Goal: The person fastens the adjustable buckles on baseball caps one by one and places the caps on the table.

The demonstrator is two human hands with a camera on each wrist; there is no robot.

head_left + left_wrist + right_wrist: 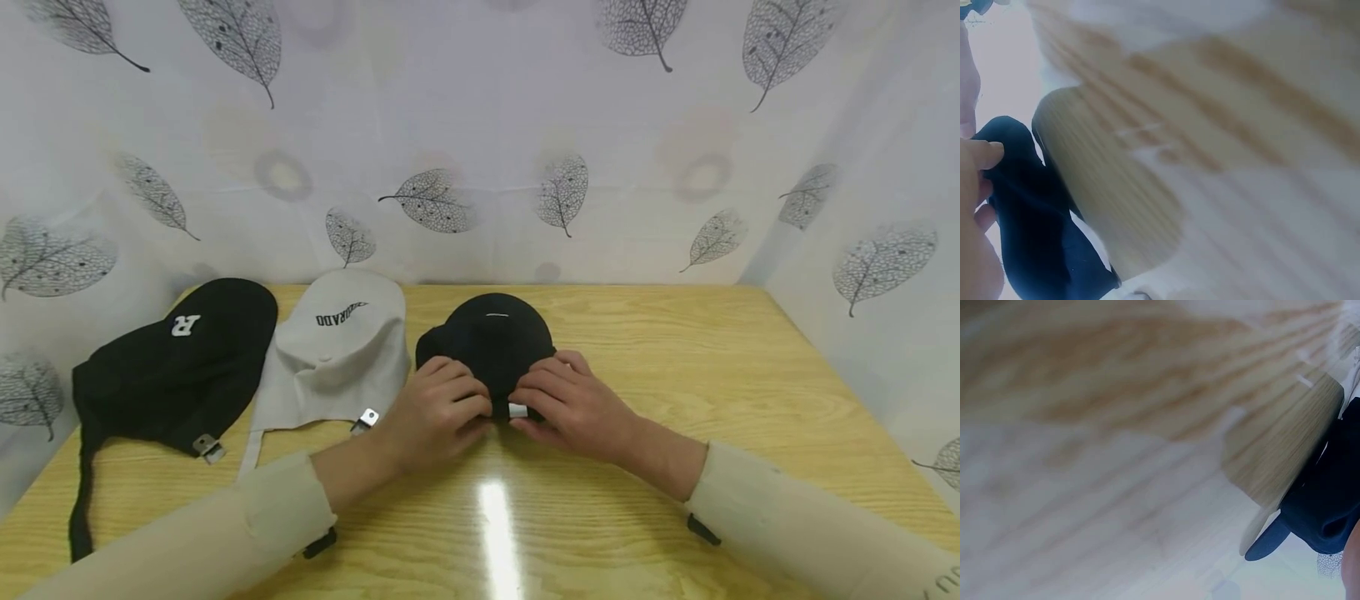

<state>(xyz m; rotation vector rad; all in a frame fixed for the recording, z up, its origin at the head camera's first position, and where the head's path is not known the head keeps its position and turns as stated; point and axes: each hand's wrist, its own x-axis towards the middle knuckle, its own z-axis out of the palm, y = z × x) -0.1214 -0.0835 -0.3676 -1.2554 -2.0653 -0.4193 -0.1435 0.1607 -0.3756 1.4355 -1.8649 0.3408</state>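
Observation:
A black cap [498,337] sits on the wooden table in the middle of the head view, its rounded end away from me and a short pale line on top. My left hand [444,402] grips the near edge of this cap on the left side. On the right side, the fingers of my right hand [573,402] pinch the same edge beside a small white tag [518,410]. Dark fabric of the cap [1038,219] also shows under the left fingers in the left wrist view. The right wrist view catches the cap [1325,500] at its right border, with little of the hand visible.
Left of the hands lies a white cap [348,333] with dark lettering and a metal buckle [365,419]. Farther left is another black cap [180,367] with a white letter, its strap [82,492] hanging toward me. A leaf-patterned curtain [480,125] borders the wooden table [675,358].

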